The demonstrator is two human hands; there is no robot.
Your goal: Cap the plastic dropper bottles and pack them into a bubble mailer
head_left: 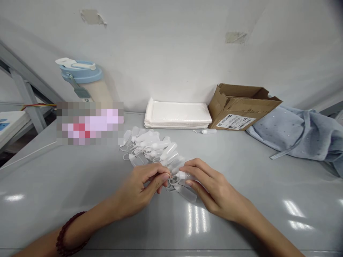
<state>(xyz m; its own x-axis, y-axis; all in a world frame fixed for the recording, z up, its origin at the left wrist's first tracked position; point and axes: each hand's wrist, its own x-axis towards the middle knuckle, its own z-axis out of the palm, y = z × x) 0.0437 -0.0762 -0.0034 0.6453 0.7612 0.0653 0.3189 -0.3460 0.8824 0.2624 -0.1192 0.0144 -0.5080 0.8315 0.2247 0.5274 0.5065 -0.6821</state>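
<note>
My right hand (211,184) grips a small translucent squeeze bottle (182,175) with a white pointed nozzle, its tip turned to the left. Just left of that nozzle, thumb and forefinger of my left hand (150,182) are pinched together; what lies between them is too small to make out. Below the held bottle, another squeeze bottle (187,194) lies on the table. A pile of similar squeeze bottles (152,142) with thin loop straps spreads behind both hands. One single bottle (210,131) lies apart, near the carton.
A stack of white padded envelopes (179,113) stands against the wall, beside an open cardboard box (238,109). Grey-blue fabric (300,135) lies at the right. On the left are a tumbler with a blue lid (81,71) and a blurred-out patch. All rests on a grey table (241,171).
</note>
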